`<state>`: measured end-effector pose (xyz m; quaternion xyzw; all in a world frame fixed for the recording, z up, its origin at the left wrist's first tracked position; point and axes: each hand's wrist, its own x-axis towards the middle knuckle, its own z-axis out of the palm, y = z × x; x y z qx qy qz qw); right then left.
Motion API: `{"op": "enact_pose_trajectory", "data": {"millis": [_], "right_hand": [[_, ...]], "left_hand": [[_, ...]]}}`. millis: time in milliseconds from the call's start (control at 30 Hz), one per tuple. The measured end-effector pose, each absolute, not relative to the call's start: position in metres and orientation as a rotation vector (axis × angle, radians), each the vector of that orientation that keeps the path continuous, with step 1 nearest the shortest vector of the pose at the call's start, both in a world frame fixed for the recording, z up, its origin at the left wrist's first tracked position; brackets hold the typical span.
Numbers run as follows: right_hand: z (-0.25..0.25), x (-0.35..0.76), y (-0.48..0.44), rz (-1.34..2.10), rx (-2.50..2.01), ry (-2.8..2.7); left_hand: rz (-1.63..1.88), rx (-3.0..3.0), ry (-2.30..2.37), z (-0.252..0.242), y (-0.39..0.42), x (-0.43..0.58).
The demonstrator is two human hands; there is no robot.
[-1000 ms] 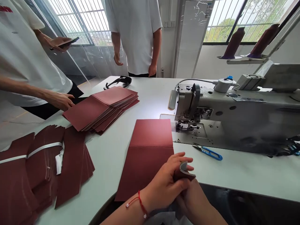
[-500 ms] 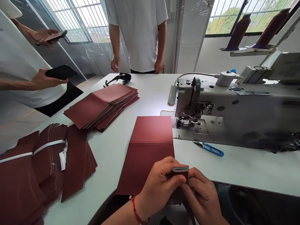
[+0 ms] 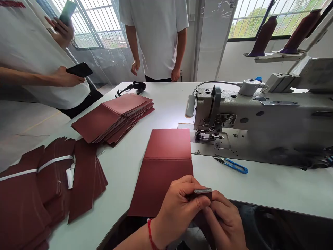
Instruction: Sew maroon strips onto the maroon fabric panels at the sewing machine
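Both of my hands meet at the table's near edge around a small folded maroon strip with a grey underside. My left hand, with a red cord at the wrist, pinches the strip's top edge between thumb and fingers. My right hand grips the same strip from the right and below. A flat maroon leather panel with a stitched seam across it lies on the white table just in front of my hands.
A grey sewing machine fills the right side, with blue thread snips before it. A stack of maroon panels lies at centre left, banded bundles at far left. Two people in white shirts stand behind; one hand holds a black phone.
My hands have raised the folded strip and pressed its edges flatter together. The person at the left has taken a hand off the panel stack and now holds up two phones.
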<state>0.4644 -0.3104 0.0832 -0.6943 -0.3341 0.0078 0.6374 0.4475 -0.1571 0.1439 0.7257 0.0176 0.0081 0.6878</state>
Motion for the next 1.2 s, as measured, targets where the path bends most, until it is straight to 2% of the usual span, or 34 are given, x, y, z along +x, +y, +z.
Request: {"op": "enact_pose_trajectory", "data": {"millis": [400,633,767,867,1000,1200], "right_hand": [[0.073,0.468,-0.308,0.069,-1.619,-0.724],[0.069,0.466,-0.301,-0.133,-1.739,-0.732],[0.086,0.514,-0.276,-0.037,-1.930,-0.859],[0.093,0.581,-0.241,0.002,-2.076,-0.818],[0.071,0.652,-0.198,-0.042,-2.237,-0.676],[0.039,0.661,-0.194,-0.087,-2.357,-0.774]], "left_hand": [[-0.100,1.621,0.132,0.151,-0.145,0.456],[-0.087,1.665,0.209,0.145,-0.139,0.461],[-0.058,1.821,0.184,0.138,-0.107,0.520],[0.078,2.177,0.132,0.121,-0.077,0.593],[0.197,2.409,0.189,0.087,-0.057,0.663],[0.319,2.659,0.091,0.059,-0.059,0.668]]}}
